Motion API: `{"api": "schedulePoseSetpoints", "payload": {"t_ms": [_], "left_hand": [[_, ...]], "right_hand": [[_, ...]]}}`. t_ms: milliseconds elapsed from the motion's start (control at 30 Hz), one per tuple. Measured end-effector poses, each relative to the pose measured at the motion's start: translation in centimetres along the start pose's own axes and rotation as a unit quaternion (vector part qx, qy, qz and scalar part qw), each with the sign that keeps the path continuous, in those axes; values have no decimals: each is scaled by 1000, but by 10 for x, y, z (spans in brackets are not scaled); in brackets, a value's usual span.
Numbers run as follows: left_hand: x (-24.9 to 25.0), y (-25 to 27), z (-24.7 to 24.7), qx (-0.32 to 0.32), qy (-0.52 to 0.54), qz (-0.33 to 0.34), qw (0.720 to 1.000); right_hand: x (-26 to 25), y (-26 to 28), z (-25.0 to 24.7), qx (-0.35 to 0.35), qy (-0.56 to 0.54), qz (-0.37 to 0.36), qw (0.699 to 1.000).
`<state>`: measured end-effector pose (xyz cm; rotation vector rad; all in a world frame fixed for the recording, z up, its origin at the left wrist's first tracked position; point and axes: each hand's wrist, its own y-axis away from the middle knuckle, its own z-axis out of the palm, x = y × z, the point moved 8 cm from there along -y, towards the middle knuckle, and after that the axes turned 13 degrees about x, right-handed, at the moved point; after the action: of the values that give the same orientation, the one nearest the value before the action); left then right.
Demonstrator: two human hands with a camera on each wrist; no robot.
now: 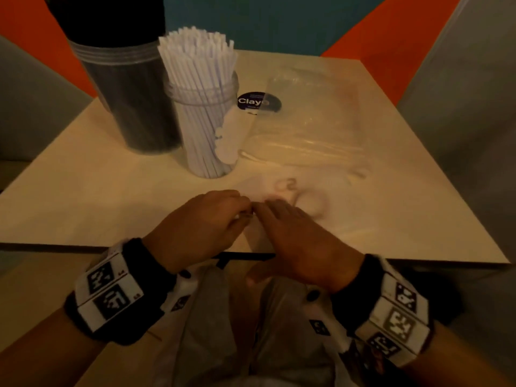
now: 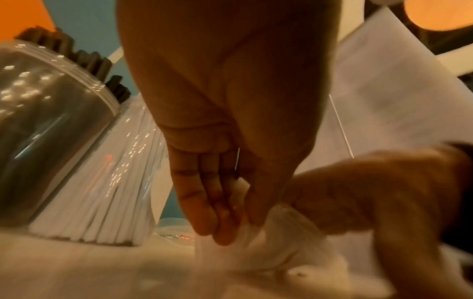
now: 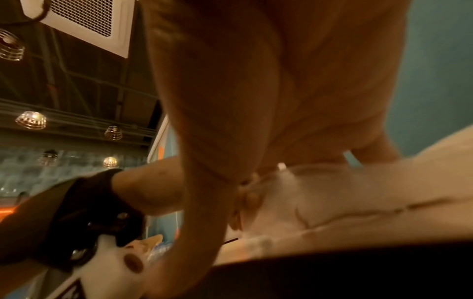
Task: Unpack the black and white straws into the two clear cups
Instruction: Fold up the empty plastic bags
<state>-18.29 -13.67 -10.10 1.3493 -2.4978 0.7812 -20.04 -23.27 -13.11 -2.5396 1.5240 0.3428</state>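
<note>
Two clear cups stand at the back left of the table. One cup (image 1: 131,99) (image 2: 38,141) is packed with black straws, the other (image 1: 206,129) (image 2: 102,192) with white straws. Near the front edge lies a crumpled clear plastic wrapper (image 1: 301,196) (image 2: 281,248) (image 3: 320,192). My left hand (image 1: 245,213) (image 2: 225,228) pinches its left end between thumb and curled fingers. My right hand (image 1: 290,233) (image 2: 358,192) (image 3: 256,101) lies on the wrapper with straight fingers, fingertips meeting the left hand, thumb hanging below the table edge.
A larger empty clear bag (image 1: 307,127) lies flat at the back right, over a round dark sticker (image 1: 251,101). The table's front edge (image 1: 83,244) runs just under my wrists. Grey seat backs flank the table on both sides.
</note>
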Motion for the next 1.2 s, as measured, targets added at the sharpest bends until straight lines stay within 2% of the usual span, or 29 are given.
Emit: {"api": "schedulePoseSetpoints", "payload": {"t_ms": [100,133,267,333,433,600,700,767,833,900,1033,1100,1200], "left_hand": [[2,18,-16,55,151,-83,984],[1,26,-21,72,164,-84,980],[-1,55,-16,95,19,26,995],[0,62,-8,107,9,63,992],[-1,69,-6,146,83,57,984],[-8,78,-8,201,106,4,974],[-17,81,-11,247,109,-63,961],[-18,78,-14,268,101,-67,956],[-18,74,-13,260,105,-49,959],[-20,71,-9,224,128,-45,965],[-22,66,-5,165,149,-61,973],[-21,61,-6,168,148,-64,973],[-23,54,-2,175,182,-112,961]], "right_hand": [[-4,5,-5,107,-40,-7,993],[-3,8,-8,137,-69,-8,988],[5,27,-16,214,-191,-57,956],[8,36,-19,242,-226,-95,939],[15,46,-22,275,-268,-122,915],[40,58,-20,353,-257,-64,897],[37,63,-14,356,-239,-51,902],[27,64,-12,347,-226,-60,908],[22,67,-17,361,-229,-67,902],[27,69,-21,374,-244,-54,893],[42,63,-19,355,-250,41,900],[47,58,-11,316,-256,99,908],[48,55,-10,304,-294,134,896]]}}
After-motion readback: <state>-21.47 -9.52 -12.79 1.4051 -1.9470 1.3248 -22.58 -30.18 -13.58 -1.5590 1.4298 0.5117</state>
